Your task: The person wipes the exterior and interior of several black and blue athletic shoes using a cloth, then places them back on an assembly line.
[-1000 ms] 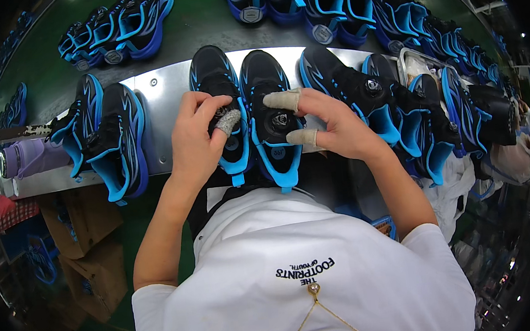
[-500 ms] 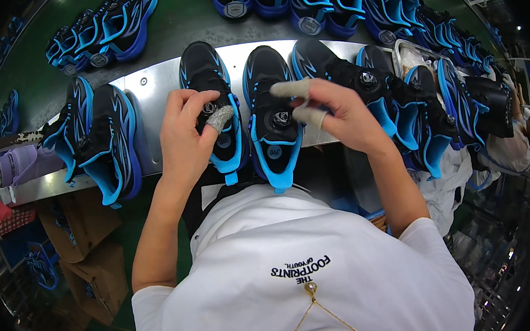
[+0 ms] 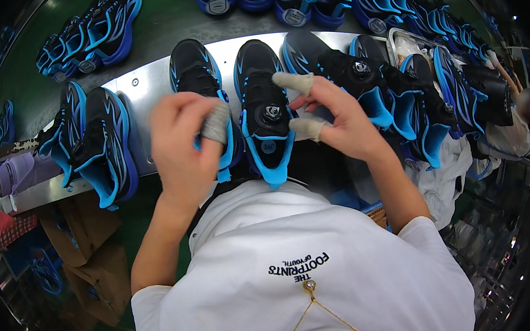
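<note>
Two black, blue-trimmed sneakers with dial closures stand side by side before me, toes pointing away. Over the left sneaker (image 3: 191, 61), my left hand (image 3: 181, 141) is curled and blurred, its fingers closed where the dial sits and hiding it. A grey cover wraps its thumb. The right sneaker (image 3: 257, 71) shows its round dial (image 3: 272, 113) uncovered. Just right of that dial, my right hand (image 3: 339, 118) is open, thumb and forefinger apart with nothing between them. Both of these digits wear pale finger cots.
More matching sneakers stand to the left (image 3: 105, 141) and right (image 3: 368, 81) on the metal bench edge (image 3: 141, 116). Others line the green surface (image 3: 170, 16) beyond. A purple bottle (image 3: 19, 168) lies far left; cardboard boxes (image 3: 98, 274) sit below. A metal tray (image 3: 393, 44) is at right.
My left hand has turned and curled further over the left sneaker's dial. My right hand has drawn slightly right, off the other dial. The view has shifted a little.
</note>
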`<state>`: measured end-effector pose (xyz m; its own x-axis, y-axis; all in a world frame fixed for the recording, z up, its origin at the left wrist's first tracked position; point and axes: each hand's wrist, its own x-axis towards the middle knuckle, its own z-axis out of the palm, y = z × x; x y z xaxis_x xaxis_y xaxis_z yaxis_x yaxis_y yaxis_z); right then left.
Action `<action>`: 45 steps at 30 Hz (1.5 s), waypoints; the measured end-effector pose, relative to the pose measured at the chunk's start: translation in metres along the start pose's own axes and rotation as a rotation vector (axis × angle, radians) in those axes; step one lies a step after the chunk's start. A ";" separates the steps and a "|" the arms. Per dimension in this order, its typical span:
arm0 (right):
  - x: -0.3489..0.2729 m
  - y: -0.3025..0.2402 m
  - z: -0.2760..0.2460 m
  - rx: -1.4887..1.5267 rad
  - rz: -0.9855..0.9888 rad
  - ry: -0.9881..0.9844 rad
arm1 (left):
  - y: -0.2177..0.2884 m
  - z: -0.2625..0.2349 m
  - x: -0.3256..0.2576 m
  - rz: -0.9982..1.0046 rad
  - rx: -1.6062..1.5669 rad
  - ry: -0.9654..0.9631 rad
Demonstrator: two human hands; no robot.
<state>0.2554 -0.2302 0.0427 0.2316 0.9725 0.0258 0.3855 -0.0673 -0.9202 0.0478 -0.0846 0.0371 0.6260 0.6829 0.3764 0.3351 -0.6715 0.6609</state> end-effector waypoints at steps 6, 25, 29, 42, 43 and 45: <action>-0.009 -0.003 0.011 -0.174 -0.062 0.172 | 0.021 0.025 -0.010 0.181 -0.133 -0.360; -0.009 0.017 0.024 0.201 0.106 0.135 | 0.032 0.036 -0.022 0.043 -0.192 -0.312; -0.011 0.022 0.023 0.307 0.165 0.161 | 0.027 0.031 -0.020 -0.011 -0.278 -0.404; 0.018 -0.006 0.005 -0.217 -0.040 -0.211 | 0.016 0.000 -0.017 0.112 -0.245 -0.372; 0.016 -0.005 0.009 -0.142 -0.092 -0.193 | 0.013 -0.006 -0.012 0.071 -0.228 -0.302; 0.011 -0.002 0.013 -0.101 -0.101 -0.145 | 0.002 -0.018 0.004 0.034 -0.148 -0.152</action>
<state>0.2454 -0.2160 0.0400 0.0590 0.9968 0.0533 0.4892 0.0176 -0.8720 0.0384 -0.0781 0.0510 0.7381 0.6017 0.3054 0.2119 -0.6364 0.7417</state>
